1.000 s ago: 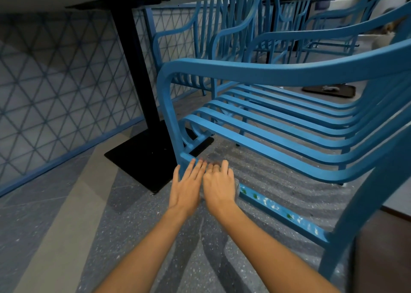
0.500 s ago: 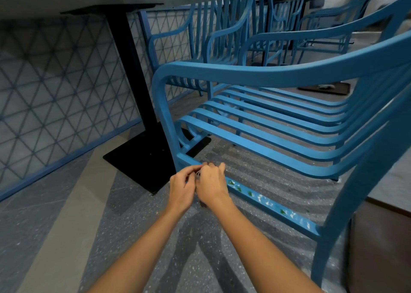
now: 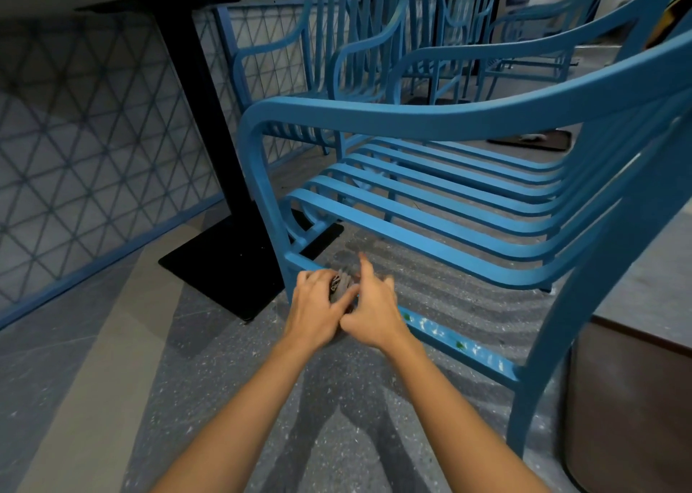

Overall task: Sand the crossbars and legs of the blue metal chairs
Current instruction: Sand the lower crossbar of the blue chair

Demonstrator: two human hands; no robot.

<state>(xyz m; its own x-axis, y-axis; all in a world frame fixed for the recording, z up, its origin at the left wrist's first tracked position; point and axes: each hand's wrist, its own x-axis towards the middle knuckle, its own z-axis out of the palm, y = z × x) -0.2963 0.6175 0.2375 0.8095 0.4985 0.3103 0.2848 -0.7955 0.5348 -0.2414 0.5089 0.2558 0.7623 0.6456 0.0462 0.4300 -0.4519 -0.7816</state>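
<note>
1. The nearest blue chair point(image 3: 430, 118) stands on the speckled floor point(image 3: 112, 399), its front leg point(image 3: 267, 208) just beside the corner of the black table base point(image 3: 224, 268). More blue chairs point(image 3: 359, 50) stand in a row behind it, along the blue lattice fence point(image 3: 86, 125). No sanding marks can be made out on them from here; judging by that, most of the task is probably still ahead.

2. The lower side crossbar point(image 3: 460, 346) of the near chair runs from the front leg back to the rear leg point(image 3: 539, 361). The stretch toward the rear leg shows pale and green patches where the blue is broken. Whether that is sanded paint or old wear, I cannot tell. The front end of the bar is covered by the hands.

3. Both hands meet at the front end of that crossbar, close to its joint with the front leg. The left hand point(image 3: 318, 313) has its fingers curled around a small grey folded piece, likely the sandpaper point(image 3: 341, 284).

4. The right hand point(image 3: 370, 316) touches the same piece, with the index finger lifted and the other fingers loosely bent; how firmly it grips is blurred.

5. In my judgement the paper is being folded or re-seated, not rubbed, so this bar is part done at best, and the legs remain.
</note>
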